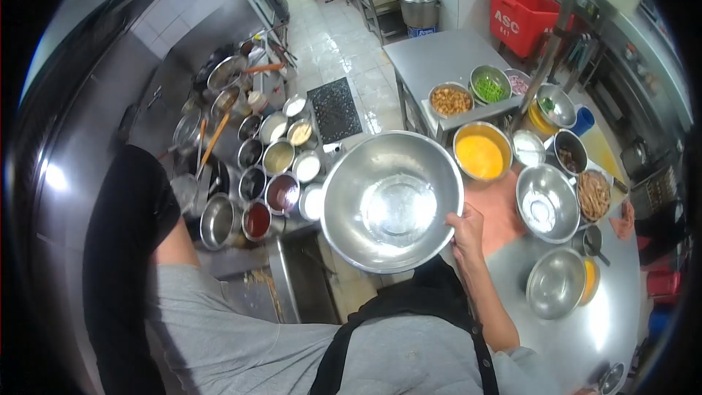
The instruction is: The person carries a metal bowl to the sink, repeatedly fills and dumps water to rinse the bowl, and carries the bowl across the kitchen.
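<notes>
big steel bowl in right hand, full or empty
Empty, it seems: the bowl shows bare metal inside, though glare hides part of its base.

One right hand (469,234) showed, one bowl (376,175) in it! And there were two red sauces (282,194), at least three wooden handles (216,139), one ASC box (521,20), one black mat (334,106)!

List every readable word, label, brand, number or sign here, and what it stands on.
"ASC": white letters on the red box.
A number beneath it, possibly "841": too blurred to confirm.
Probably "ROYAL", on the blue container under the lidded pot: small and blurred.
</notes>
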The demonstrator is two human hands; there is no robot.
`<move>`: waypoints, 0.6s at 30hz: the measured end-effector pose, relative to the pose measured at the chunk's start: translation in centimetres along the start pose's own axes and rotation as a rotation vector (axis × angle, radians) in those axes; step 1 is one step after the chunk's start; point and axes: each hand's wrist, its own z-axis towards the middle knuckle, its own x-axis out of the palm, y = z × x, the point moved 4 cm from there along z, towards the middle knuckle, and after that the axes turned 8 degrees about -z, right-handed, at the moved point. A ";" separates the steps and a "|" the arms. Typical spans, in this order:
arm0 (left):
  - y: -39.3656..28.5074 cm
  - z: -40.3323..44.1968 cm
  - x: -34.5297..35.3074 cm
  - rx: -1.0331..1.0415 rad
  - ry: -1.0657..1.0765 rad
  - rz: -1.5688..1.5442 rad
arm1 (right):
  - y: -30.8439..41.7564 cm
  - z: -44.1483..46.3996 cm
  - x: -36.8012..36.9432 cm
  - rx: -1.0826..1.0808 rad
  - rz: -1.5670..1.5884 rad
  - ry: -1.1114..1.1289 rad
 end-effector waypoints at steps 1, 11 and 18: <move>1.4 0.1 -3.3 -0.011 -0.029 0.003 | 1.2 2.4 1.4 -0.018 0.030 0.025; 14.7 -2.7 -30.3 -0.092 -0.389 0.098 | 13.1 26.9 13.9 -0.053 0.111 0.078; 25.1 -8.5 -50.0 -0.022 -0.546 0.165 | 15.2 43.7 22.0 -0.056 0.213 -0.053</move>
